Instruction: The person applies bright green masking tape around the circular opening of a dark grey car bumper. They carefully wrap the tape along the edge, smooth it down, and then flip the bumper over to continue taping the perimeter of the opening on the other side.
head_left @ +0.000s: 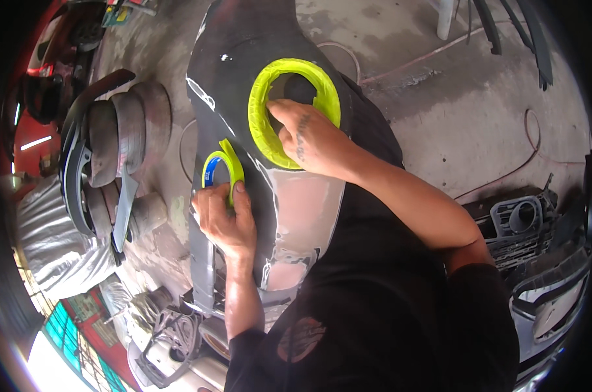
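A black car bumper (256, 46) lies in front of me, with white scuffed edges and a pinkish filler patch (302, 209). Bright yellow-green masking tape (264, 140) covers the rim of its round opening. My right hand (302, 134) reaches into that opening, fingers curled, with the index finger and thumb at the tape on its left inner edge. The palm side is hidden. Lower left, my left hand (227, 219) grips a roll of masking tape (236, 171) of the same colour with a blue inner core. A short loose tape end sticks up from the roll.
Old tires (127, 134) and dark trim pieces stand on the concrete floor at left, beside a silvery cover (64, 242). Grilles and bumper parts (518, 219) are piled at right. A thin hose (505, 173) runs over the floor. A white post (445, 19) stands at the top.
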Motion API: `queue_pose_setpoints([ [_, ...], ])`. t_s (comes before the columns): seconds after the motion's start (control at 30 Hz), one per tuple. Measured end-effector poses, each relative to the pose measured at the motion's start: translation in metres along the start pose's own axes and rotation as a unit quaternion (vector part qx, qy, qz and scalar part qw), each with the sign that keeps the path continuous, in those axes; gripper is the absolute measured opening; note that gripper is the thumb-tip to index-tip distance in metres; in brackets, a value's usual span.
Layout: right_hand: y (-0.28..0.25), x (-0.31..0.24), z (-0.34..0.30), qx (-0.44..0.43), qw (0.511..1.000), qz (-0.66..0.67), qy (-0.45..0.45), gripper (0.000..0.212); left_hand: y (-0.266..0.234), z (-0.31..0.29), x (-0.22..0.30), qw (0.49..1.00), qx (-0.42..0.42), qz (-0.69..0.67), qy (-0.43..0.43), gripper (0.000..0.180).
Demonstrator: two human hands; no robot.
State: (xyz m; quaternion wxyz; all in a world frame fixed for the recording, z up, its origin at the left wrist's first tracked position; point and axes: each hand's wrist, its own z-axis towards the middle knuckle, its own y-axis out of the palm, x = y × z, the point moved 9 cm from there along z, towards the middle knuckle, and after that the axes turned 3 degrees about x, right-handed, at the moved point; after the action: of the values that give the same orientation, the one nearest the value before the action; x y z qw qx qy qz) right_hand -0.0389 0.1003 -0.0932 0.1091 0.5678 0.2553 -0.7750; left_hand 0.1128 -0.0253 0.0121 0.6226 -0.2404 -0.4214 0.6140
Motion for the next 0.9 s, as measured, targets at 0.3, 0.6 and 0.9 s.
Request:
queue_pose_setpoints([
  [0.3,-0.049,-0.006,0.008,0.151,0.987,-0.031,-0.047,0.035,-0.011,0.013,0.002,0.999,0.018,-0.029,-0.023,0.012],
  [0.6,-0.05,-0.032,0.019,0.14,0.984,-0.038,-0.107,0.031,-0.007,0.012,0.008,1.0,0.0,-0.024,-0.012,0.011],
  [0.9,-0.048,-0.051,0.066,-0.01,0.884,-0.265,-0.386,0.027,0.001,0.004,0.0,1.0,-0.001,-0.025,-0.018,0.013],
])
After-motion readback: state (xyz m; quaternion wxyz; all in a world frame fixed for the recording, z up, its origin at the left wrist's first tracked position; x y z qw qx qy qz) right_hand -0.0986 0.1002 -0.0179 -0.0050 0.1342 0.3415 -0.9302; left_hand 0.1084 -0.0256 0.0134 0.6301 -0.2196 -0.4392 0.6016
